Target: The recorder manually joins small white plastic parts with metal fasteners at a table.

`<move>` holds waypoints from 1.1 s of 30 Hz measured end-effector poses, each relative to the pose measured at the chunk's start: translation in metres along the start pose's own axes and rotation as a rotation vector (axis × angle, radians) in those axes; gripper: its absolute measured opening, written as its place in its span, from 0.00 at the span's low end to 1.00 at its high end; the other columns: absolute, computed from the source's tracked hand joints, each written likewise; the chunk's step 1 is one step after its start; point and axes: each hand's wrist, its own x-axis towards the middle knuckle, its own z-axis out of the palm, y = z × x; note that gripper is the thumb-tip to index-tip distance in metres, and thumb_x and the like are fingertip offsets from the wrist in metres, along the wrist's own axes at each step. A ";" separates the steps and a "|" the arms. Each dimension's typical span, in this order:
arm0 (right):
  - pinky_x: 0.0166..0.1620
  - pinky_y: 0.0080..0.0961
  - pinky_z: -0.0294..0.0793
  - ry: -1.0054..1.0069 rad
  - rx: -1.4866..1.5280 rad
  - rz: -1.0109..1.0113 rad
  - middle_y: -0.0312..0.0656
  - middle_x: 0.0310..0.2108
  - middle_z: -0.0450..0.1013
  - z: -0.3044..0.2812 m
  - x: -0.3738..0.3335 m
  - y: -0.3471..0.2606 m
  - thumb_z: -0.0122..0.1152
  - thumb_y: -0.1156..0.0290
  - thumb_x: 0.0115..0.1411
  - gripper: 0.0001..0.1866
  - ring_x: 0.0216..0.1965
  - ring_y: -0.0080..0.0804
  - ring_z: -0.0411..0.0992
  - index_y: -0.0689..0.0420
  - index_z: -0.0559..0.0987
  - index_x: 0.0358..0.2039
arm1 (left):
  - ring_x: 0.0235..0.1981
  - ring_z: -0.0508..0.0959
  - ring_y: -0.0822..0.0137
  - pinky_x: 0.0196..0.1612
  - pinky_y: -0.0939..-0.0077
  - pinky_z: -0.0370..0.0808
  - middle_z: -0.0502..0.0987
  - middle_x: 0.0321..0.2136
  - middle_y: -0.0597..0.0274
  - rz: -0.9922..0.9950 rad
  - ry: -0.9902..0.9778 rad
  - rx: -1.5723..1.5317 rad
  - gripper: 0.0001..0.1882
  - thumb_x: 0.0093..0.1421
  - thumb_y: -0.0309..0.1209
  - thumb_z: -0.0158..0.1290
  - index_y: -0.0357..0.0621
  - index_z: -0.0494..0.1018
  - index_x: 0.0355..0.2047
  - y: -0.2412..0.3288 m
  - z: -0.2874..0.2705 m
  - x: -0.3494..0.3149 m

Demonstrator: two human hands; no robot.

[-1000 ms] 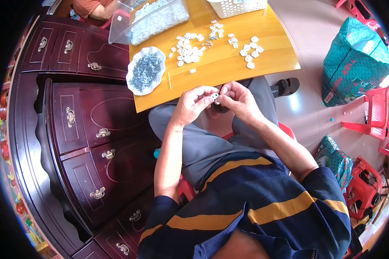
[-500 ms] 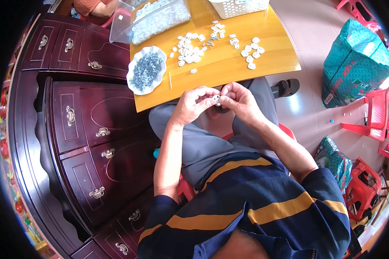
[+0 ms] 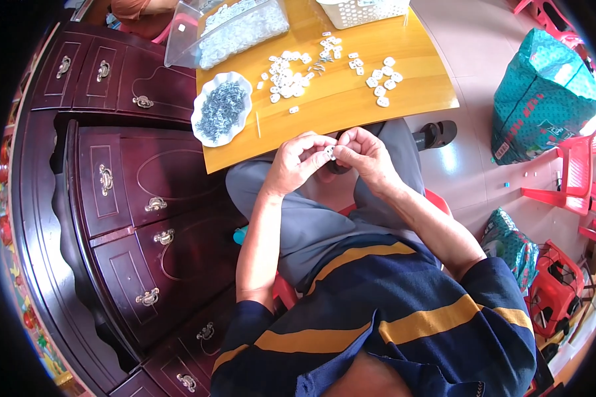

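Over my lap, just below the edge of a yellow wooden table, my left hand and my right hand meet fingertip to fingertip. Both pinch one small white plastic piece between them. Loose white pieces lie scattered on the table, with a second cluster farther right. A white scalloped dish filled with small grey metal parts sits at the table's left edge.
A clear plastic tub of white pieces and a white basket stand at the table's far side. Dark red wooden cabinets with brass handles fill the left. A teal bag and red plastic chairs stand on the right.
My hands stay together at the table's edge, with only small finger movements on the white piece. Nothing else has moved.
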 end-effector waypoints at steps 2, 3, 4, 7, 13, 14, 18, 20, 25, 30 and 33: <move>0.37 0.15 0.72 0.011 -0.006 -0.011 0.32 0.30 0.76 0.002 0.000 -0.001 0.63 0.75 0.65 0.05 0.32 0.15 0.72 0.57 0.75 0.36 | 0.28 0.80 0.75 0.32 0.80 0.78 0.77 0.32 0.65 -0.046 0.066 0.015 0.15 0.57 0.23 0.64 0.36 0.77 0.45 0.003 0.006 -0.002; 0.37 0.15 0.72 0.034 -0.025 -0.029 0.33 0.30 0.77 0.003 0.000 -0.001 0.62 0.75 0.65 0.04 0.31 0.16 0.73 0.58 0.75 0.36 | 0.28 0.79 0.76 0.32 0.80 0.78 0.77 0.32 0.65 -0.011 0.113 0.130 0.18 0.54 0.23 0.66 0.37 0.77 0.45 0.005 0.011 -0.001; 0.37 0.15 0.72 0.056 -0.045 -0.047 0.33 0.30 0.77 0.004 0.000 -0.002 0.62 0.76 0.65 0.04 0.31 0.16 0.73 0.58 0.75 0.36 | 0.29 0.80 0.75 0.31 0.78 0.78 0.77 0.32 0.63 0.057 0.134 0.232 0.22 0.49 0.23 0.69 0.39 0.77 0.45 0.007 0.016 0.000; 0.36 0.15 0.73 0.067 -0.052 -0.071 0.34 0.30 0.77 0.003 0.000 -0.001 0.62 0.76 0.64 0.04 0.31 0.16 0.74 0.59 0.74 0.35 | 0.28 0.80 0.72 0.30 0.78 0.78 0.78 0.32 0.61 0.140 0.207 0.451 0.21 0.49 0.24 0.69 0.40 0.77 0.44 0.016 0.028 0.002; 0.21 0.15 0.68 0.096 -0.015 -0.103 0.34 0.22 0.74 0.006 -0.001 0.000 0.60 0.75 0.65 0.04 0.18 0.17 0.69 0.58 0.73 0.35 | 0.32 0.82 0.57 0.36 0.68 0.79 0.80 0.35 0.58 0.158 0.239 0.586 0.17 0.51 0.28 0.67 0.41 0.79 0.42 0.011 0.031 0.001; 0.21 0.15 0.68 0.097 -0.014 -0.103 0.34 0.22 0.74 0.004 0.000 0.000 0.60 0.75 0.65 0.04 0.18 0.17 0.69 0.58 0.73 0.35 | 0.33 0.82 0.55 0.36 0.66 0.79 0.80 0.35 0.57 0.146 0.237 0.597 0.16 0.52 0.28 0.66 0.41 0.79 0.41 0.012 0.032 0.001; 0.36 0.14 0.70 0.105 0.006 -0.036 0.31 0.28 0.76 0.000 0.000 -0.002 0.63 0.73 0.64 0.04 0.30 0.14 0.71 0.57 0.76 0.36 | 0.34 0.82 0.55 0.36 0.66 0.79 0.80 0.35 0.58 0.098 0.196 0.583 0.16 0.52 0.29 0.66 0.42 0.79 0.41 0.014 0.031 0.002; 0.36 0.14 0.69 0.134 0.004 -0.014 0.31 0.28 0.76 0.001 0.000 -0.004 0.63 0.72 0.64 0.04 0.30 0.14 0.71 0.56 0.76 0.36 | 0.35 0.82 0.55 0.37 0.65 0.79 0.81 0.35 0.58 0.129 0.189 0.617 0.15 0.53 0.29 0.65 0.43 0.79 0.42 0.013 0.030 0.002; 0.37 0.14 0.69 0.099 0.036 -0.023 0.30 0.29 0.76 -0.001 0.000 0.000 0.64 0.71 0.64 0.05 0.30 0.14 0.71 0.55 0.77 0.36 | 0.35 0.82 0.55 0.37 0.66 0.79 0.81 0.35 0.59 0.127 0.198 0.653 0.15 0.53 0.30 0.65 0.43 0.79 0.41 0.015 0.032 0.001; 0.36 0.14 0.69 0.114 0.039 -0.028 0.30 0.28 0.76 0.001 0.000 -0.002 0.64 0.72 0.63 0.04 0.30 0.14 0.71 0.55 0.77 0.35 | 0.34 0.82 0.56 0.37 0.66 0.79 0.81 0.34 0.59 0.162 0.276 0.701 0.16 0.51 0.30 0.66 0.43 0.79 0.40 0.017 0.036 0.001; 0.36 0.14 0.69 0.121 0.045 -0.029 0.31 0.28 0.76 0.002 -0.002 -0.003 0.64 0.73 0.63 0.04 0.29 0.14 0.71 0.55 0.77 0.35 | 0.34 0.82 0.57 0.36 0.67 0.80 0.81 0.33 0.60 0.238 0.281 0.766 0.16 0.51 0.30 0.67 0.44 0.79 0.40 0.017 0.035 0.001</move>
